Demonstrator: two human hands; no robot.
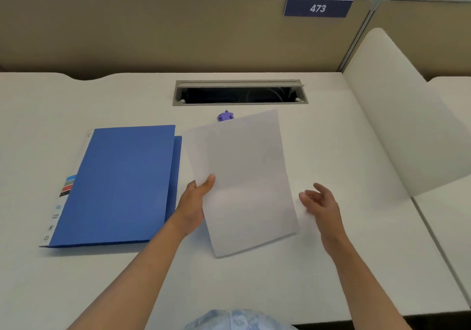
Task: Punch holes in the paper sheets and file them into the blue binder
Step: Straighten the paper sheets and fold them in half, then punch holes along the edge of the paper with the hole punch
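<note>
Left hand (196,199) pinches paper sheets (242,176) above table (331,151); right hand (321,202) open, empty. Blue binder (122,184) closed at left. Purple punch (225,116) behind sheets. Judgement: nothing punched or filed yet.

Plenty of bare desk (344,151) right of the paper sheets (242,176); blue binder (119,184) crowds their left, purple punch (225,116) sits just behind.

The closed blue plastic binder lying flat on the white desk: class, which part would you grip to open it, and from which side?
Grip the top cover of the blue plastic binder at its right edge, coming from the right. The labelled spine runs down its left side, so the covers part on the right, where the lower cover shows past the upper one. The left hand is nearest but holds the white paper sheet.
</note>
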